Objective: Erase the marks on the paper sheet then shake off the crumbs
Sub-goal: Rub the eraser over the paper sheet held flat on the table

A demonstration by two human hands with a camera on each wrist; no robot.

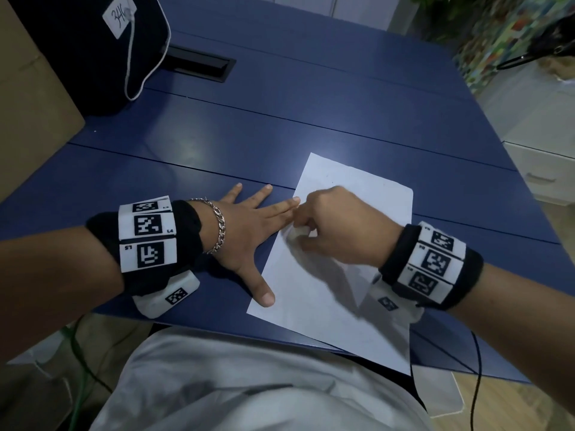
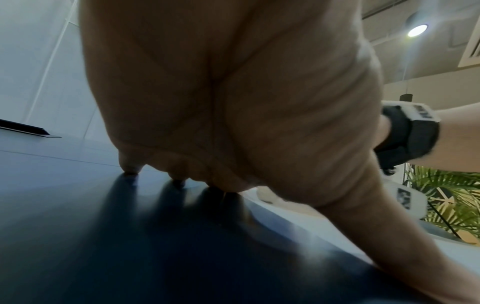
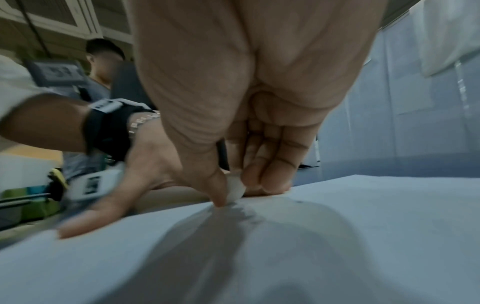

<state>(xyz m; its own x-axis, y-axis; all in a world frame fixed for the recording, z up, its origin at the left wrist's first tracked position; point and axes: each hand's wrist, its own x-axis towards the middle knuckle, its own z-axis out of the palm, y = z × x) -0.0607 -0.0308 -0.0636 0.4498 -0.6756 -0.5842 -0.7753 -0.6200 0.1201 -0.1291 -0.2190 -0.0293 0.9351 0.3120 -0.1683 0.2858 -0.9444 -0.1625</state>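
White paper sheet (image 1: 339, 275) is laid on the blue tabletop (image 1: 280, 126). A white eraser (image 3: 235, 188) is pinched against it by the right hand (image 1: 339, 225); its edge is pressed by the flat, spread left hand (image 1: 249, 222). Farther off, a tag (image 1: 119, 15) reading "346" is seen on a dark bag (image 1: 87, 51).

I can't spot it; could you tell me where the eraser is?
In the head view, the eraser is pinched in the right hand, on the paper sheet's left edge.
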